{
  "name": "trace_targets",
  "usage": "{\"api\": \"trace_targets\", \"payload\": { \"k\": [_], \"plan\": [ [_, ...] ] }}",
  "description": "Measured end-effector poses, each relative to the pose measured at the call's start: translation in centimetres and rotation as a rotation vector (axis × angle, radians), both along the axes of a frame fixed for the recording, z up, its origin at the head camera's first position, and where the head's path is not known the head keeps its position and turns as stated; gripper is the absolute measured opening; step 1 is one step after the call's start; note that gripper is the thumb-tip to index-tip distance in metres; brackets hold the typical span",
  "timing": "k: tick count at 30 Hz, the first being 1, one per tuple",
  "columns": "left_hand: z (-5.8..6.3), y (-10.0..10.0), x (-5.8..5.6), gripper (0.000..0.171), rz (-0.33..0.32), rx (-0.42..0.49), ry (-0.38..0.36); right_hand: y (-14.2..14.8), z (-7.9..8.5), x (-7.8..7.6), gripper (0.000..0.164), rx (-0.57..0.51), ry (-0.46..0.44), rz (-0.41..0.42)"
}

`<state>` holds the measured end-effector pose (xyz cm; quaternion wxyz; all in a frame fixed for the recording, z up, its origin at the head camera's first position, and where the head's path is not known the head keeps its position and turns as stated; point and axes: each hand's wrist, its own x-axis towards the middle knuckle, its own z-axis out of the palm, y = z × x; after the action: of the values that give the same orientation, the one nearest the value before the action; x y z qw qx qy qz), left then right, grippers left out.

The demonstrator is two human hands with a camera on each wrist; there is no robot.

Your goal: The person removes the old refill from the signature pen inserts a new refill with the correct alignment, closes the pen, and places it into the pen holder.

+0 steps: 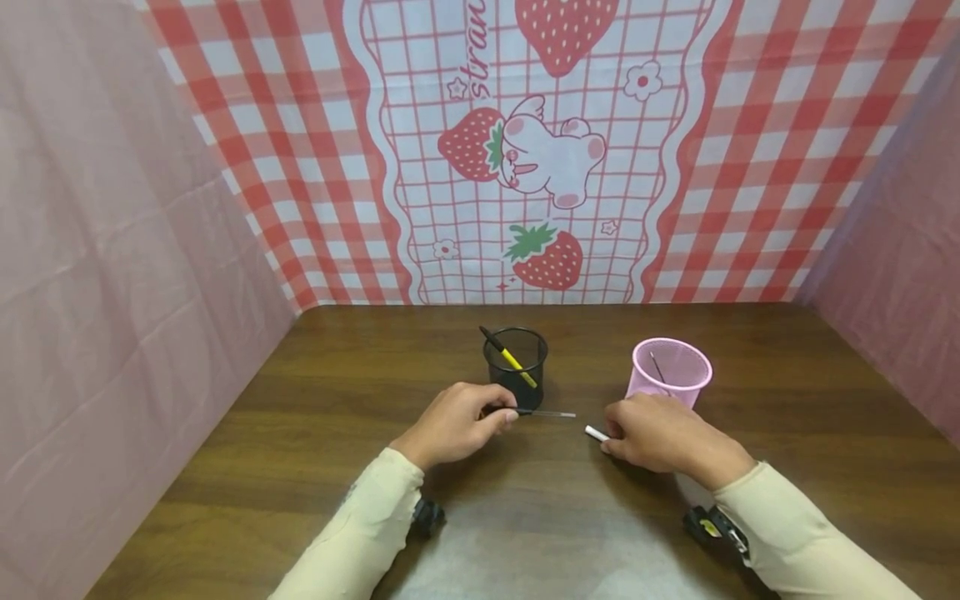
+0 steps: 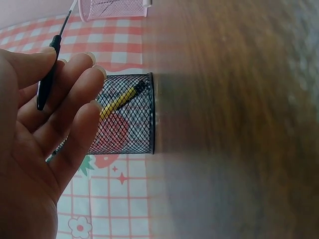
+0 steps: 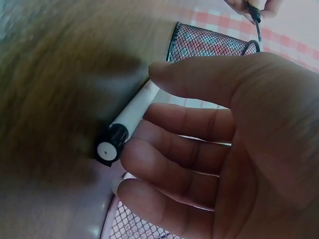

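My left hand [image 1: 461,423] pinches a small screwdriver [image 2: 48,79] by its black handle, between thumb and index finger. Its thin shaft points right in the head view, toward my right hand [image 1: 667,437]. That hand holds a white marker [image 3: 134,109] between thumb and fingertips, low over the table. A black end with a white disc shows on the marker in the right wrist view. Behind my left hand stands a black mesh pen cup [image 1: 516,350] with a yellow and black pen [image 1: 513,360] leaning in it.
A pink mesh cup [image 1: 670,343], with a thin dark item inside, stands just behind my right hand. The brown wooden table [image 1: 300,433] reaches back to a red checked strawberry cloth [image 1: 551,258]. Pink cloth [image 1: 135,292] hangs along the left side.
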<state>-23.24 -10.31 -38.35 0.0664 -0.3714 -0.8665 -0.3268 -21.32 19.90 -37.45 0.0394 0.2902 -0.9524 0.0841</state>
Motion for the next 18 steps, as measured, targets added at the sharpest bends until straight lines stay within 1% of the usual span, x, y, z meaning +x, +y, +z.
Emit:
{"api": "trace_targets", "payload": {
  "k": [9,12,18],
  "plan": [
    [0.17,-0.05,-0.02,0.007,0.006,0.001,0.004,-0.07,0.30,-0.05,0.024,-0.006,-0.014,0.010],
    [0.16,-0.04,-0.01,0.007,0.009,0.009,-0.003,-0.08,0.28,-0.08,0.024,-0.015,0.006,0.017],
    [0.07,0.08,0.06,0.008,-0.001,0.024,-0.019,-0.15,0.06,-0.14,0.022,-0.048,0.088,0.053]
  ]
}}
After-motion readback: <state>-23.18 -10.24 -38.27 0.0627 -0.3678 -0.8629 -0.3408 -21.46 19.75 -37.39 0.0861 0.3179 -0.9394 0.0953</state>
